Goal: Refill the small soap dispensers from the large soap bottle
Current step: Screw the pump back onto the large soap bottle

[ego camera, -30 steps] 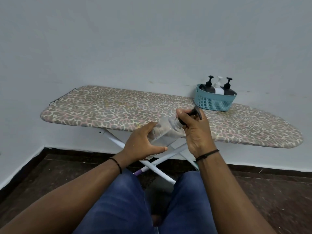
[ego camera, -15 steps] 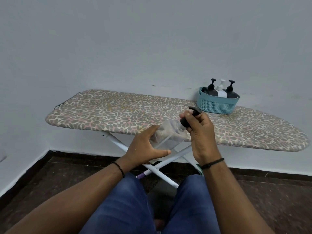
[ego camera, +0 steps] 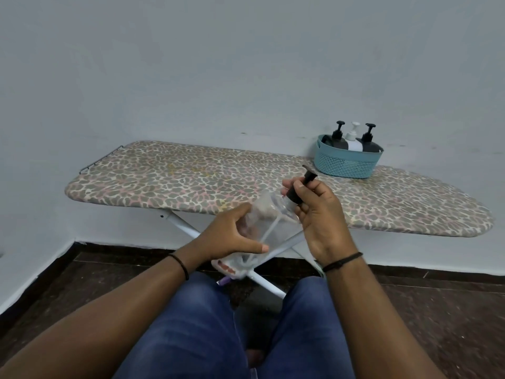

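The step in hand appears to be the unscrewing of the black plastic pump cap (ego camera: 296, 193) from a clear, nearly empty plastic bottle (ego camera: 263, 231), which is held tilted in the air in front of the leopard-print ironing board (ego camera: 191, 181), above the lap. The bottle's body is gripped by the left hand (ego camera: 232, 236), fingers wrapped round it; the cap is pinched by the curled fingers (ego camera: 308, 199) of the right hand (ego camera: 319, 214). A dip tube is seen inside. Next, the pump probably needs lifting straight out, the bottle kept steady. Three small pump dispensers (ego camera: 352, 139) stand in a teal plastic basket (ego camera: 344, 164) on the board.

Clear bottle (ego camera: 262, 228) tilted, black pump (ego camera: 299, 191) on; 3 dispensers (ego camera: 352, 139) upright in basket.
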